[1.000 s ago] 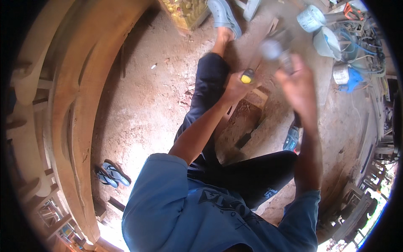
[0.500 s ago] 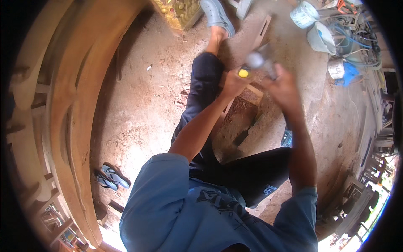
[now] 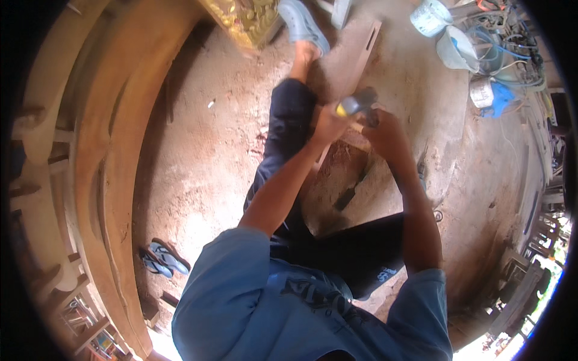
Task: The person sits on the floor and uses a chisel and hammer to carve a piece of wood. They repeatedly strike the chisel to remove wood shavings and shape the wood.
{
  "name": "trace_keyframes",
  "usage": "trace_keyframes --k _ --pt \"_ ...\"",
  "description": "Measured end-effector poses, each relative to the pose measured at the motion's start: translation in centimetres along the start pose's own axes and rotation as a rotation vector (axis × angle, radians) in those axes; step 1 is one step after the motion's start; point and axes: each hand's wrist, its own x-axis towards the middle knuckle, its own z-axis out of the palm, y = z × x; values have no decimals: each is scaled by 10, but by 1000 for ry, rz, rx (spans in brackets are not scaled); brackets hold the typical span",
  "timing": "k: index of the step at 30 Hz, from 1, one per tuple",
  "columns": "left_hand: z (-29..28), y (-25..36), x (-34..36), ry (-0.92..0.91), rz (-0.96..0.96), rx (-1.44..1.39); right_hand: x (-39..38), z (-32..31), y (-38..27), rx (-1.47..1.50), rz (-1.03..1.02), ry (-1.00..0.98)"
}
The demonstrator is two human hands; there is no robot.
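My left hand (image 3: 329,125) is closed around a chisel (image 3: 341,111), of which only the yellow handle end shows; its blade is hidden. In my right hand (image 3: 385,131) is a hammer (image 3: 363,98), blurred, its dark head at the yellow end; I cannot tell whether they touch. Beneath both hands runs a long wooden board (image 3: 361,57) with a narrow slot near its far end. It lies beside my outstretched leg (image 3: 291,114). A shorter wooden piece (image 3: 356,139) shows just under my right hand, partly covered.
A dark slim tool (image 3: 344,199) lies on the floor between my legs. Blue flip-flops (image 3: 170,257) rest at the left, near a big wooden slab (image 3: 114,180). Buckets (image 3: 456,49) and tangled hoses stand far right. A gold carved piece (image 3: 248,23) is by my foot.
The hammer has swung down and left from beside the chisel to its yellow end. My right hand has moved a little left and nearer to my left hand.
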Motion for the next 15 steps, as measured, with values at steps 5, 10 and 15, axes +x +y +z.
trace_keyframes --k 5,10,15 --pt "7 -11 22 15 -345 141 -3 -83 -36 316 216 69" --pt "7 -9 17 24 -394 131 57 -108 -55 607 238 428" --pt "10 -15 17 -22 -309 160 72 -5 -2 -77 19 -32"
